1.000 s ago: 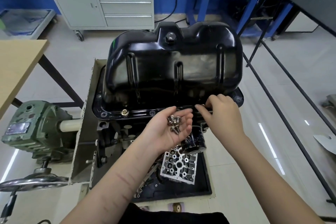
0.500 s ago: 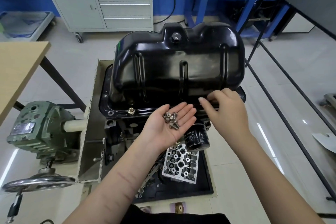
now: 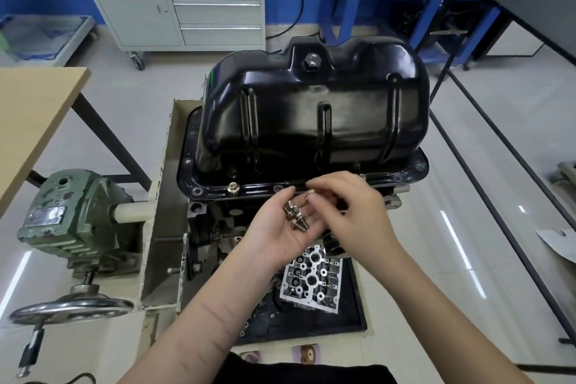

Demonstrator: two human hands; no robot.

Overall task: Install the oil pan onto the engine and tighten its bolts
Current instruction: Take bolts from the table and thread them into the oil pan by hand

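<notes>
Centre frame: left hand (image 3: 282, 229) cups loose bolts (image 3: 294, 216), palm up; right hand (image 3: 349, 212) pinches one above them — best started by fingers, square in the oil pan (image 3: 311, 112) flange hole.

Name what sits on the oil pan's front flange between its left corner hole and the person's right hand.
In the head view, a brass-coloured bolt sits in the oil pan flange, then an empty bolt hole, before the right hand.
</notes>
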